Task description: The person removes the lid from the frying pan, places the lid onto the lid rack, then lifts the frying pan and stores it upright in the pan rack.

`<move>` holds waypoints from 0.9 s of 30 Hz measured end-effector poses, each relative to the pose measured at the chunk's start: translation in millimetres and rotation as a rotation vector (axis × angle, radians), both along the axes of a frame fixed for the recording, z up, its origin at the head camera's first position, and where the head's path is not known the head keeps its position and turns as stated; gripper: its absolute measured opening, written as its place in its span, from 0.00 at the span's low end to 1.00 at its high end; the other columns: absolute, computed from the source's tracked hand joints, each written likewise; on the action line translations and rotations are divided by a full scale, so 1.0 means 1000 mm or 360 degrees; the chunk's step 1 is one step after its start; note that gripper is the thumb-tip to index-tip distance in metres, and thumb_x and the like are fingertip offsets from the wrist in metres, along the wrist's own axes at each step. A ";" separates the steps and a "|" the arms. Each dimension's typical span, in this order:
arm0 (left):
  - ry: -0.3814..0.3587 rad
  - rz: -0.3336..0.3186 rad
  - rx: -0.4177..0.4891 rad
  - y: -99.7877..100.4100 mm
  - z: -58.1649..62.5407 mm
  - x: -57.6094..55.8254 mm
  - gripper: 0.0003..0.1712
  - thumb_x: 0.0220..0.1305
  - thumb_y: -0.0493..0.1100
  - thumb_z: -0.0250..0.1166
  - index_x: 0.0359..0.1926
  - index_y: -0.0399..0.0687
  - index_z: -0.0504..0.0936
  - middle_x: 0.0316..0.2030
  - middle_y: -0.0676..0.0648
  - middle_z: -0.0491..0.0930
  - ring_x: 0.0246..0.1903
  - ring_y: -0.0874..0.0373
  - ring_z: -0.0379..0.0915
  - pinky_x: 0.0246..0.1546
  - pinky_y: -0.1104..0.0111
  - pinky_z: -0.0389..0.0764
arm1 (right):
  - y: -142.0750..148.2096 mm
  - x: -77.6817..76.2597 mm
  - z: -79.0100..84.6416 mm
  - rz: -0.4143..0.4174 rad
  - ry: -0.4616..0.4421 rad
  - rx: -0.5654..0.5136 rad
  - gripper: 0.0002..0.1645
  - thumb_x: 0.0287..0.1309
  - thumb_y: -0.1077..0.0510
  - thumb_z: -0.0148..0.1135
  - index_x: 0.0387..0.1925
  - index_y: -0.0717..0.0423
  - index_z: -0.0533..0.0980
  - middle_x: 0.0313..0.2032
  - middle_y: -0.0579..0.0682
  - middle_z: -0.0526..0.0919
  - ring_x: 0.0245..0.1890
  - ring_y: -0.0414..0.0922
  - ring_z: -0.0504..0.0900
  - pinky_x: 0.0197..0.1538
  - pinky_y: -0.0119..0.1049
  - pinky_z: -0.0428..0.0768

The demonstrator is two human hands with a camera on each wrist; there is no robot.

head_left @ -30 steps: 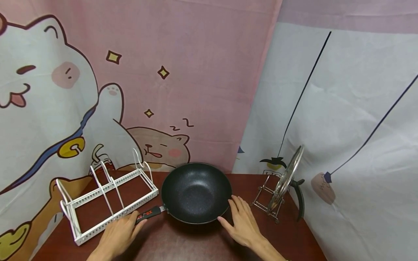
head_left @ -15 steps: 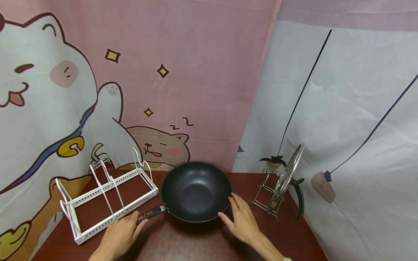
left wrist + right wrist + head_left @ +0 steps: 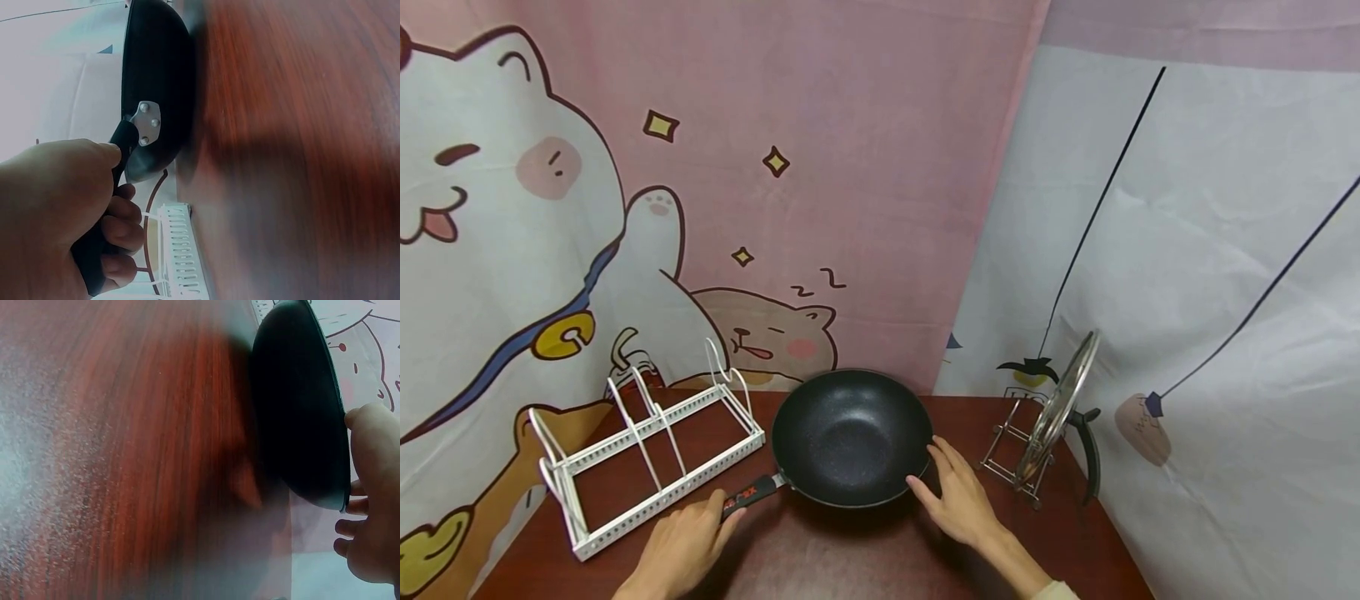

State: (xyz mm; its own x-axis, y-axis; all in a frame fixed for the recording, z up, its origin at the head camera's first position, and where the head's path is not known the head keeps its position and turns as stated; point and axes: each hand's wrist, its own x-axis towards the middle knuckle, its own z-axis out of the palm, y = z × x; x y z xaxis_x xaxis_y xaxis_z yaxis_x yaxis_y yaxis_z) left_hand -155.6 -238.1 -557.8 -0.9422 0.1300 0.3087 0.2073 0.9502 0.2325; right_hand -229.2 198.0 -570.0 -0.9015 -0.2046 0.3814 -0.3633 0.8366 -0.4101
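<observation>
A dark nonstick wok [image 3: 850, 442] sits on the table against the back curtain, its inside facing up. My left hand [image 3: 681, 542] grips the black handle [image 3: 752, 495]; the left wrist view shows fingers [image 3: 122, 233] curled round it, and a riveted metal bracket [image 3: 147, 123] joins handle to wok. At the wok's right side is my right hand [image 3: 958, 500], fingers fairly straight, thumb and fingertips at the rim. In the right wrist view, the thumb [image 3: 359, 417] touches the rim of the wok [image 3: 297, 406], and other fingers lie partly hidden beyond it.
A white slotted rack [image 3: 662, 500] with upright dividers stands left of the wok. To the right, a small wire rack [image 3: 1000, 458] holds a glass lid [image 3: 1060, 400] upright, its black handle [image 3: 1088, 458] facing right. Printed curtains [image 3: 887, 167] bound the reddish-brown table [image 3: 820, 558].
My left hand and the wok's handle have shifted slightly to the right. My right hand has moved a little right and away from me. The wok has barely moved; both hands remain at it.
</observation>
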 end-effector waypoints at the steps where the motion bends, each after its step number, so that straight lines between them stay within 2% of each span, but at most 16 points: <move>1: -0.0007 0.0001 0.0000 0.001 0.001 0.001 0.20 0.78 0.56 0.73 0.38 0.52 0.74 0.21 0.53 0.77 0.17 0.52 0.74 0.18 0.58 0.68 | 0.000 -0.001 0.000 0.0000 -0.0007 -0.0002 0.46 0.76 0.36 0.71 0.77 0.65 0.75 0.81 0.64 0.73 0.80 0.65 0.76 0.77 0.66 0.77; 15: -0.0183 0.0043 0.0047 0.013 0.006 0.007 0.20 0.80 0.57 0.72 0.39 0.49 0.76 0.23 0.51 0.78 0.19 0.53 0.73 0.19 0.56 0.71 | 0.002 -0.003 0.007 -0.0002 -0.0083 -0.0026 0.44 0.80 0.38 0.67 0.80 0.65 0.71 0.84 0.63 0.69 0.84 0.65 0.71 0.79 0.66 0.75; 27: -0.0318 0.0046 0.0121 0.018 0.010 0.009 0.19 0.81 0.56 0.70 0.39 0.50 0.75 0.22 0.52 0.75 0.20 0.55 0.70 0.21 0.56 0.71 | -0.011 0.012 0.002 -0.0014 0.0079 0.0157 0.45 0.77 0.35 0.69 0.76 0.65 0.75 0.80 0.66 0.73 0.81 0.66 0.74 0.79 0.66 0.75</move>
